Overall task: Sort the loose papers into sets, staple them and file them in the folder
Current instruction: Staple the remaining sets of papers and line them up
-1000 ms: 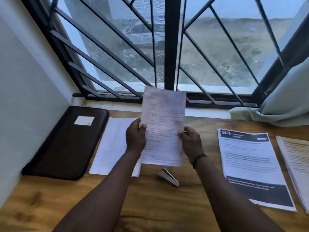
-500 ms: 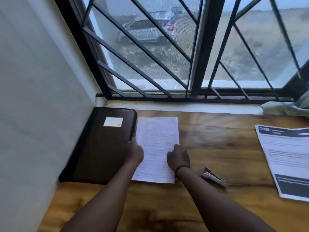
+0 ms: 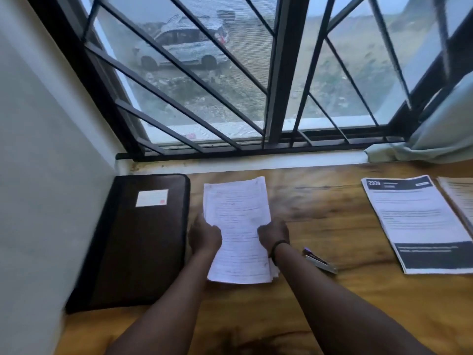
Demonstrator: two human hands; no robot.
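The stack of handwritten papers (image 3: 236, 226) lies flat on the wooden table (image 3: 320, 221), its long axis running near to far, with the closed dark folder (image 3: 138, 239) just beside it on the left and the stapler (image 3: 320, 261) just beside it on the right. The left hand (image 3: 204, 235) grips the stack's left edge and the right hand (image 3: 273, 233) grips its right edge, fingers curled over the sheets at about mid-length; whether the thumbs sit under the paper is hidden. The sheets fan slightly at the near right corner, so the set probably still needs squaring. The stapler lies near the right wrist, angled with its length running from far left to near right, so the right hand looks better placed to take it. Another printed set (image 3: 417, 221) lies well apart at the right.
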